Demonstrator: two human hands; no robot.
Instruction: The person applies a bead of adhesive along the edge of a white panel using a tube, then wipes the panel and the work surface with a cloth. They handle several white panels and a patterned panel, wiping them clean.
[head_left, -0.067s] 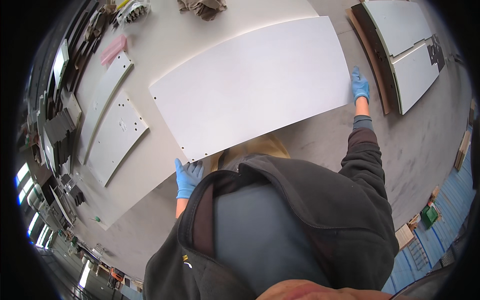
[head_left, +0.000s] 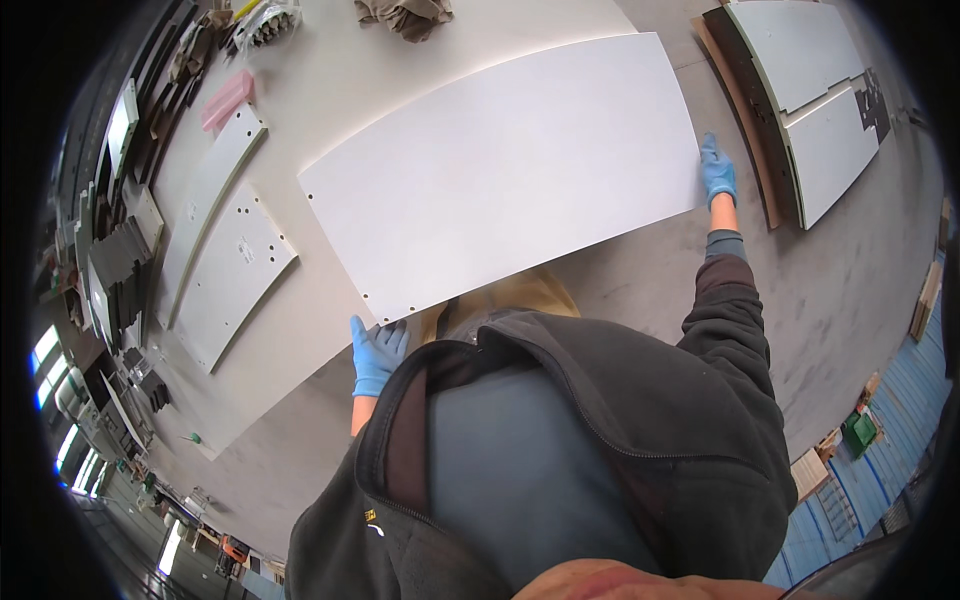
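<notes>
Over the bench (head_left: 320, 110) edge, white panel (head_left: 510, 180) ran lengthwise left-right: left hand (head_left: 378, 358) at near-left corner, right hand (head_left: 718, 172) at right end. Couldn't tell either grip.

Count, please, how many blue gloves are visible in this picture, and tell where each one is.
2. One glove is on the left hand, by the lower-left corner of the large white panel; the other is on the right hand, at its right edge.

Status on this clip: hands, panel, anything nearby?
Left hand at near-left corner, right hand at right edge of large white panel. Panel overhangs table edge. Two smaller panels left, apart from it.
</notes>
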